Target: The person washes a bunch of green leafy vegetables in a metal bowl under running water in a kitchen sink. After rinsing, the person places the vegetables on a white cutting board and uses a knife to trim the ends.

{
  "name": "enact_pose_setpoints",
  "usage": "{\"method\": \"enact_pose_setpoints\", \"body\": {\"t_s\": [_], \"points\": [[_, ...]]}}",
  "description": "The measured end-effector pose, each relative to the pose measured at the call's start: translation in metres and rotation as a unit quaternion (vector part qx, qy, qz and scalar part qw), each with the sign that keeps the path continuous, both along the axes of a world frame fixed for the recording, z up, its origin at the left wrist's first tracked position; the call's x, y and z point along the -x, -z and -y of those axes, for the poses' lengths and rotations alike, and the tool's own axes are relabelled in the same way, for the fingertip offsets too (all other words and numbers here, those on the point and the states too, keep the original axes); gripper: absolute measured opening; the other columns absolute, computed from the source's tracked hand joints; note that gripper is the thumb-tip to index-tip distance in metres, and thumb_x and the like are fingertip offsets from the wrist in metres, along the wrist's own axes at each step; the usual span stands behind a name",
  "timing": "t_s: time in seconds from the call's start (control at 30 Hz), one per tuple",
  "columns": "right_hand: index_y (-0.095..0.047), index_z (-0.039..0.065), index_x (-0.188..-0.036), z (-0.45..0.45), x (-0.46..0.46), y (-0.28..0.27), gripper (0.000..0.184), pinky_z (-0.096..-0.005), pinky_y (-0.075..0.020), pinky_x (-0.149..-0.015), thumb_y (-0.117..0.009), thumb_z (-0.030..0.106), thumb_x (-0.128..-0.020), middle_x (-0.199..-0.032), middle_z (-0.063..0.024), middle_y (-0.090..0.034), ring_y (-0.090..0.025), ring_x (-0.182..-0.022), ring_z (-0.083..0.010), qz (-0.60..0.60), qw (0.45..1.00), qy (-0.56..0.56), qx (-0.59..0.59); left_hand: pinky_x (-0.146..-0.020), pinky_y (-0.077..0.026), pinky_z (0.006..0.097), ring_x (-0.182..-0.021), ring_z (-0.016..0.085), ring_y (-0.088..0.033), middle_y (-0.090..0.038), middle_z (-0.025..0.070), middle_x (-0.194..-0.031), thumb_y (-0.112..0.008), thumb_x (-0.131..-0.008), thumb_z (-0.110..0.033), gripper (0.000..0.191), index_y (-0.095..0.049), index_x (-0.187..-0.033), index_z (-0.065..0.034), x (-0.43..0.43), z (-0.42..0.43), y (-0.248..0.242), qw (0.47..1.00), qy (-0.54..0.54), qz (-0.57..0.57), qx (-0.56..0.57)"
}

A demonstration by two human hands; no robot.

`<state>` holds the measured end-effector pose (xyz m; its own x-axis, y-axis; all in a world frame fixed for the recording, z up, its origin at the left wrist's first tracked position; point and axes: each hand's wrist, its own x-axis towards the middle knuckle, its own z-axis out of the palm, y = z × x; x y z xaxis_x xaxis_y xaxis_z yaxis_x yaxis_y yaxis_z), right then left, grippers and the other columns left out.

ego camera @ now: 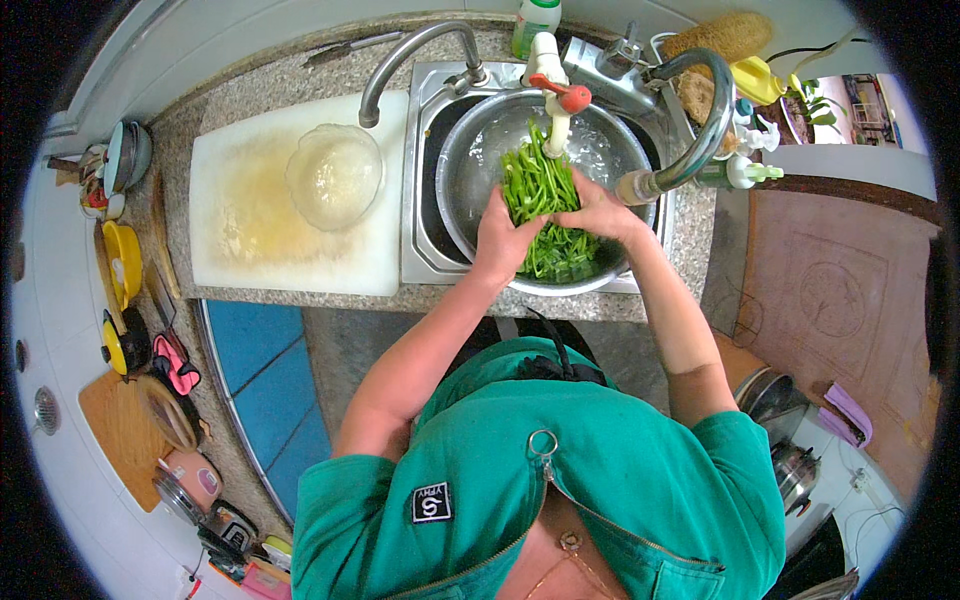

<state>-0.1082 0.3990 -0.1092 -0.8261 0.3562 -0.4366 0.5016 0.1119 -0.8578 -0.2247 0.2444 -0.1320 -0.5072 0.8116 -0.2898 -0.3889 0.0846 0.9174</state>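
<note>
A bundle of green leafy stems (pixel 541 176) is held between my two hands over a large metal basin (pixel 459 169) standing in the sink. My left hand (pixel 504 232) grips the bundle's left side, and my right hand (pixel 600 206) holds its right side; the thumbs nearly meet in front. The leafy lower end rests in the water of the basin. Just above the stems is the spout of a white plastic tap with a red handle (pixel 574 98). A clear glass bowl (pixel 334 177) stands on a white cutting board (pixel 225 172) at the left.
A curved metal faucet (pixel 420 37) arches at the sink's left, and a thicker one (pixel 724 112) hangs near my right hand. A green and white bottle (pixel 536 26) stands behind the sink. Pump bottles (pixel 742 172) and a loofah (pixel 720 41) are at the right.
</note>
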Motion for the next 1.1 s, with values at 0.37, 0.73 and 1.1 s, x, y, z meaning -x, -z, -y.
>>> {"method": "enact_pose_setpoints", "body": {"t_s": [0.37,0.73,1.1], "points": [[-0.035,0.002,-0.142,0.028,0.003,0.001,0.08,-0.0333,-0.0396,-0.104,-0.07,0.007,-0.071,-0.123,-0.0138,-0.059,-0.054,-0.118,-0.0222,-0.075,0.997,0.023,-0.02,-0.096,-0.044,0.0335,-0.108,0.021,-0.059,-0.061,0.0125,-0.115,-0.067,-0.079,0.003,0.053,-0.045,-0.127,0.0019,-0.003,0.015,-0.001,0.999,-0.037,-0.033,0.004],[-0.049,0.0,-0.127,0.034,0.018,-0.016,0.058,-0.0342,-0.0433,-0.098,-0.067,0.001,-0.073,-0.115,-0.016,-0.062,-0.059,-0.11,-0.0236,-0.168,0.976,0.112,-0.082,-0.094,-0.045,0.0315,-0.107,0.019,-0.059,-0.06,0.0113,-0.116,-0.064,-0.08,0.007,0.051,-0.044,-0.127,0.0008,0.04,0.002,-0.025,0.973,0.059,-0.213,-0.063],[-0.046,0.004,-0.13,0.064,0.004,0.014,0.064,-0.0378,-0.0453,-0.098,-0.067,-0.003,-0.07,-0.116,-0.0176,-0.062,-0.059,-0.113,-0.0317,-0.112,0.983,0.103,-0.103,-0.095,-0.041,0.0419,-0.108,0.039,-0.053,-0.053,0.0198,-0.112,-0.064,-0.07,-0.001,0.052,-0.049,-0.12,-0.0001,0.037,0.029,-0.024,0.953,0.093,-0.287,0.006]]}}
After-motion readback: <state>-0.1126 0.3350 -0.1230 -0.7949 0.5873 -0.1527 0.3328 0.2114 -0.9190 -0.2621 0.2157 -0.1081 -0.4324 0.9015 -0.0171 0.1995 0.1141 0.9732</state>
